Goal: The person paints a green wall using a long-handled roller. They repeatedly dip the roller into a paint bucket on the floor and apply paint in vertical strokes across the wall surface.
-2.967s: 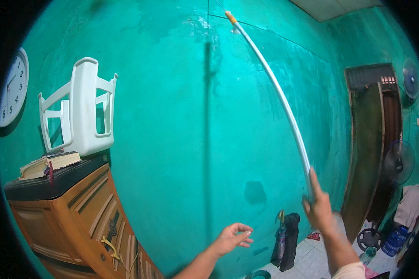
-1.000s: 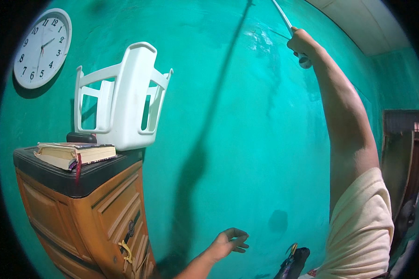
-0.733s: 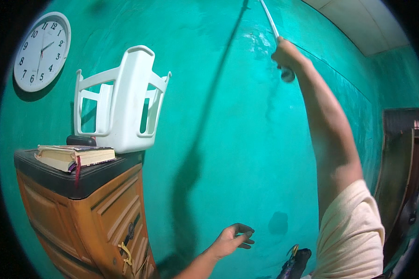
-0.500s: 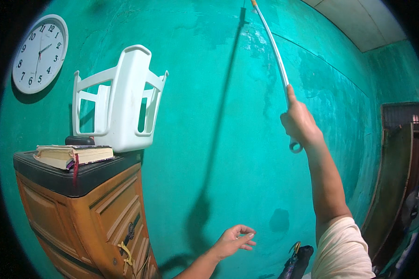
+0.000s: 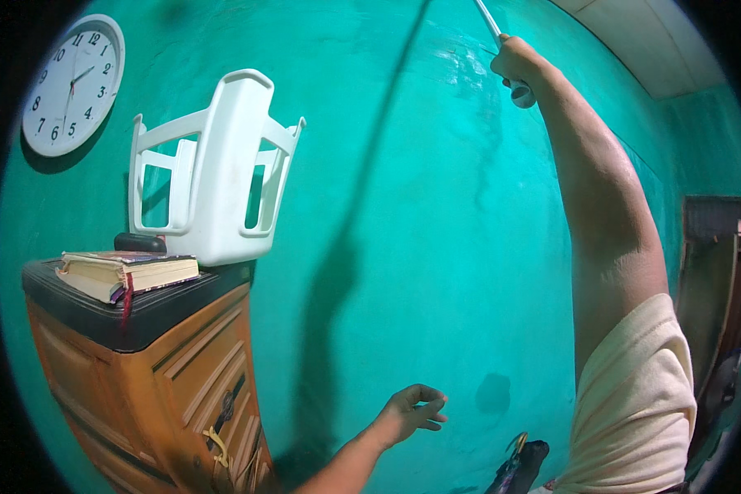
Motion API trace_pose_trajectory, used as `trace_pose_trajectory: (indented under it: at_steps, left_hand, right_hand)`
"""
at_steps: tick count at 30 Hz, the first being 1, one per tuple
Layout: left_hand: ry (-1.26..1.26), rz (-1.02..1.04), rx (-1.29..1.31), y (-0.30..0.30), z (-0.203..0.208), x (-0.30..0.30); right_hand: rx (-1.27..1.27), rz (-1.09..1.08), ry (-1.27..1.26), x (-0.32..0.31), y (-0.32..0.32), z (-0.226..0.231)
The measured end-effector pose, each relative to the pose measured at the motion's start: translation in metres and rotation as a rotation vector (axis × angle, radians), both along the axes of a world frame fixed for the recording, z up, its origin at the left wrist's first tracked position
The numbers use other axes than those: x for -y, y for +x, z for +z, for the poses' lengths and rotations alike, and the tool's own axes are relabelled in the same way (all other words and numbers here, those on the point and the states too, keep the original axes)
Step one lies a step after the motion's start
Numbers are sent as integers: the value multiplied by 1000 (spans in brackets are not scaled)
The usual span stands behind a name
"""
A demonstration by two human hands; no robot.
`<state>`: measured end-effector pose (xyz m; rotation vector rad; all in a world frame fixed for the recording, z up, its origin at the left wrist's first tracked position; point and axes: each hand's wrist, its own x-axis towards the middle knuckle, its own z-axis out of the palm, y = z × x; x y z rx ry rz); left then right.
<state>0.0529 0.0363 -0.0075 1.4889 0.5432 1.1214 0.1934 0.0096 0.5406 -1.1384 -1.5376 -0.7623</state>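
High at the upper right, my right hand (image 5: 522, 61) is closed around a thin white pole (image 5: 488, 16). The pole runs up out of the picture, so its upper end is hidden. Its rounded butt end shows just below my grip. My arm is stretched far upward against the green wall (image 5: 453, 272). Low in the middle, my left hand (image 5: 412, 409) is empty, with loosely bent fingers apart, a little away from the wall.
At left, a wooden cabinet (image 5: 90, 387) bears a thick book (image 5: 128, 274), a small black object (image 5: 140, 242) and an upturned white plastic stool (image 5: 237, 165). A round clock (image 5: 74, 86) hangs above. A dark folded umbrella (image 5: 520, 468) stands low right. A doorway (image 5: 712, 272) is far right.
My right hand has risen with the pole, whose top has left the picture. The shadow on the wall has shifted upward and left. My left hand has hardly moved.
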Motion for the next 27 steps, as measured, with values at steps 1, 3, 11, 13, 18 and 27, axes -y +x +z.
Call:
trace_pose_trajectory:
  at_steps: [1, 3, 11, 13, 18, 27]
  left_hand:
    - [44, 0, 7, -1, 1, 0]
    - [80, -44, 52, -2, -5, 0]
    - [49, -84, 43, -20, -46, 1]
    - [21, -68, 44, -24, -53, 1]
    - [31, -91, 32, -20, -47, -1]
    - [10, 1, 15, -25, 2, 4]
  right_hand:
    - [10, -6, -17, -3, 2, 1]
    - [8, 12, -48, -8, 3, -11]
    - [100, -139, -71, -18, 26, -224]
    - [75, -128, -98, -19, 23, -241]
    - [70, -36, -54, -38, 22, -177]
    - [-58, 67, -133, -33, -45, -3]
